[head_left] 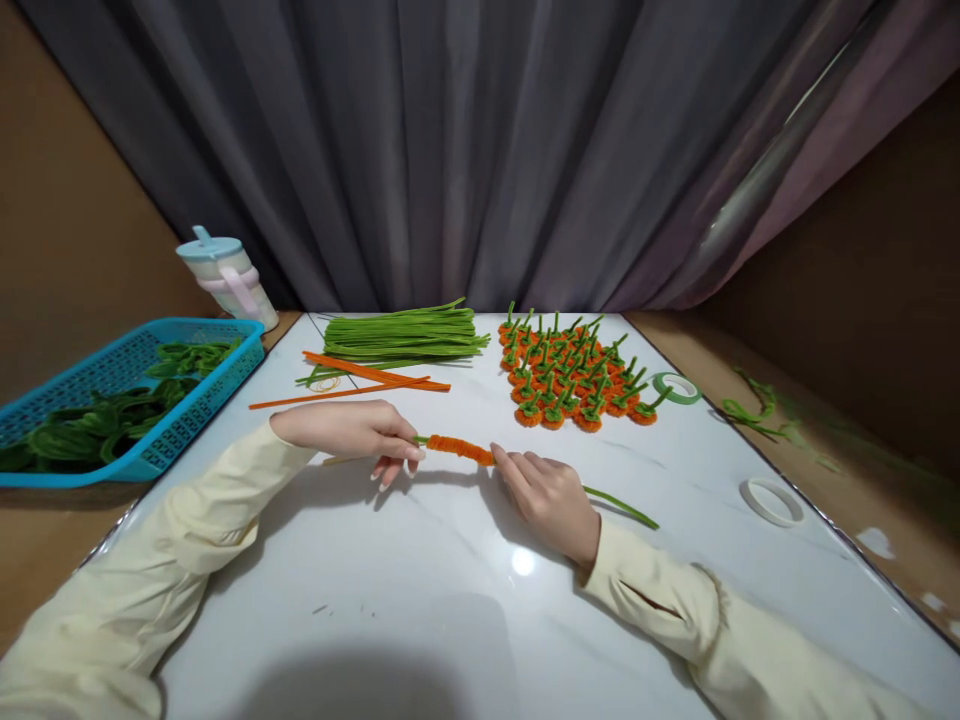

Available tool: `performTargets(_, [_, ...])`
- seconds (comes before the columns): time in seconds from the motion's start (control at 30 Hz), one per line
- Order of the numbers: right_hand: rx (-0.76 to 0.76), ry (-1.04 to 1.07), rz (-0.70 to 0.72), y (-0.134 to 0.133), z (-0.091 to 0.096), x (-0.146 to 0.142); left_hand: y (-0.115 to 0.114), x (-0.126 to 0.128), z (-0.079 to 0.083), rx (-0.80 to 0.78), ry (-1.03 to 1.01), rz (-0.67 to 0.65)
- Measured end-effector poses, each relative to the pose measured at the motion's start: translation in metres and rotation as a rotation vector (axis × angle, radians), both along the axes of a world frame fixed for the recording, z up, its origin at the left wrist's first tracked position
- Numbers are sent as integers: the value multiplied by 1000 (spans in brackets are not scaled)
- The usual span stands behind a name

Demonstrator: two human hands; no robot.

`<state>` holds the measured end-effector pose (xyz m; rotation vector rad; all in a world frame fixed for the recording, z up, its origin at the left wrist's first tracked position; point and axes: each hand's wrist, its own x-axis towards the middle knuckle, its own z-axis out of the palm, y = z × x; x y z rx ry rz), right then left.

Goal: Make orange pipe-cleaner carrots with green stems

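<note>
Between my two hands an orange pipe cleaner coil (461, 449) is stretched, tilting down a little to the right. My left hand (367, 435) pinches its left end, where a short green piece shows. Around its right end the fingers of my right hand (544, 495) are closed. Out past my right wrist sticks a green pipe cleaner stem (622, 508); the part inside my hand is hidden. A thin, light stick (337, 460) shows under my left hand. Just beyond my hands, loose orange pipe cleaners (360, 372) lie on the white table (420, 620).
Green pipe cleaners (405, 335) are heaped at the back. Several orange flower-like pieces with green stems (570, 375) stand at back right, beside green tape (677, 388). A white tape roll (772, 502) lies right. Left are a blue basket (135, 465) with green pieces and a tumbler (229, 280).
</note>
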<state>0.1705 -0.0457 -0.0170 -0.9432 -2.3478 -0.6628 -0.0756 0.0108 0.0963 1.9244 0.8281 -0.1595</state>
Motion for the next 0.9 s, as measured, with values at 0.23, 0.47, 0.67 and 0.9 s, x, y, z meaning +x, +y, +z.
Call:
performTargets(0.23, [-16, -28, 12, 0, -1, -2, -3, -2, 3, 46, 6, -24])
performTargets(0.47, [-122, 55, 19, 1, -3, -1, -6, 3, 1, 97, 29, -65])
performTargets(0.67, [-182, 111, 20, 0, -3, -1, -7, 5, -1, 145, 77, -65])
performTargets(0.9, [-329, 204, 37, -2, 10, -1, -9, 8, -4, 119, 40, -55])
